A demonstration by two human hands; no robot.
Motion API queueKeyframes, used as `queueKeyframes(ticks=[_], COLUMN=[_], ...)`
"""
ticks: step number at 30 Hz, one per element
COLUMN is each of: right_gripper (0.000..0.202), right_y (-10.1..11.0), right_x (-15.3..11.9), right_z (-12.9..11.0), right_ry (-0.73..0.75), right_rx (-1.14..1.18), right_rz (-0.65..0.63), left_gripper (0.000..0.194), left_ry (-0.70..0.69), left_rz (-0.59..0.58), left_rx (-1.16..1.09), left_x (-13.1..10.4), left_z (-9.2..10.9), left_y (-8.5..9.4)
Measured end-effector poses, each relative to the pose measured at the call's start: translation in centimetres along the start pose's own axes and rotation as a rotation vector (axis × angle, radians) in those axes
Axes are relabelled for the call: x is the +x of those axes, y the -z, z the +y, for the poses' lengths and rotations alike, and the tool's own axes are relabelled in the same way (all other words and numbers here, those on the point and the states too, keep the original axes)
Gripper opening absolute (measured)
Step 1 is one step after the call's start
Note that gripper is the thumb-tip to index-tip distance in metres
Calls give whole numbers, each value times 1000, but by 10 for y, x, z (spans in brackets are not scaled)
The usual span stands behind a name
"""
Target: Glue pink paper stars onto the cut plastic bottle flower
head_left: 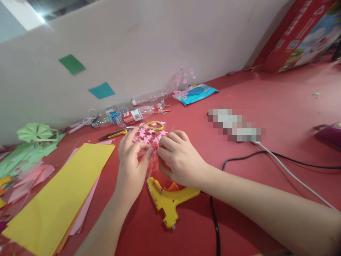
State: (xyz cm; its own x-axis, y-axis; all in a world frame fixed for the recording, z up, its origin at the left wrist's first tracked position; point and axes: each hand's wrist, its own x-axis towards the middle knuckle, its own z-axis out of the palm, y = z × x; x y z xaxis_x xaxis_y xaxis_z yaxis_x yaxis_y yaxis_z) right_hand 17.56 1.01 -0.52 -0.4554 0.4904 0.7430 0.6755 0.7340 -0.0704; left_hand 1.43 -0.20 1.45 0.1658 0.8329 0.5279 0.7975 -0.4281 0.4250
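Observation:
In front of me is a clear plastic piece covered with pink stars (142, 133), with a yellow loop (161, 127) at its far side. My left hand (131, 156) is closed at its near left edge, thumb and forefinger pinching the clear plastic. My right hand (177, 154) has its fingers curled in against the near right side, and what they grip is mostly hidden. A small red bit shows between the two hands. Just below them lies a yellow hot glue gun (170, 201) with an orange trigger, its nozzle close under my left thumb.
Yellow paper sheets (61, 199) and green paper cutouts (32, 149) lie left. A utility knife (113, 134), plastic bottles (130, 116) and a blue wipes packet (198, 93) line the wall. A black cable (215, 224) and white cord (293, 174) cross the right side.

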Motion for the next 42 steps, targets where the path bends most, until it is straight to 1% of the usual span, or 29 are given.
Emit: queueKeyframes(ticks=[5, 11, 18, 22, 25, 28, 35, 37, 40, 42], right_gripper=[16, 19, 20, 24, 18, 17, 17, 16, 15, 14], right_y=[0, 1, 2, 6, 7, 7, 6, 6, 7, 7], right_x=[1, 2, 1, 3, 5, 4, 3, 4, 4, 4], right_z=[-1, -1, 0, -2, -3, -3, -1, 0, 0, 1], right_ry=[10, 22, 3, -72, -146, -166, -208, -204, -202, -194], right_rx=[7, 5, -13, 18, 44, 86, 164, 172, 172, 159], right_rz=[-13, 32, 20, 46, 53, 34, -26, -20, 0, 16], left_gripper=[13, 14, 13, 14, 13, 13, 15, 18, 24, 21], left_ry=[-6, 15, -39, -66, -71, -95, -222, -231, -216, -199], left_rz=[28, -6, 14, 1, 7, 11, 83, 106, 139, 139], left_rx=[-21, -33, 32, 43, 36, 28, 139, 151, 110, 71], left_x=[-1, -1, -3, -3, -2, -2, -3, -3, -2, -3], left_z=[0, 0, -1, -1, 0, 1, 4, 4, 3, 2], left_y=[-3, -1, -4, -3, 0, 1, 0, 2, 4, 5])
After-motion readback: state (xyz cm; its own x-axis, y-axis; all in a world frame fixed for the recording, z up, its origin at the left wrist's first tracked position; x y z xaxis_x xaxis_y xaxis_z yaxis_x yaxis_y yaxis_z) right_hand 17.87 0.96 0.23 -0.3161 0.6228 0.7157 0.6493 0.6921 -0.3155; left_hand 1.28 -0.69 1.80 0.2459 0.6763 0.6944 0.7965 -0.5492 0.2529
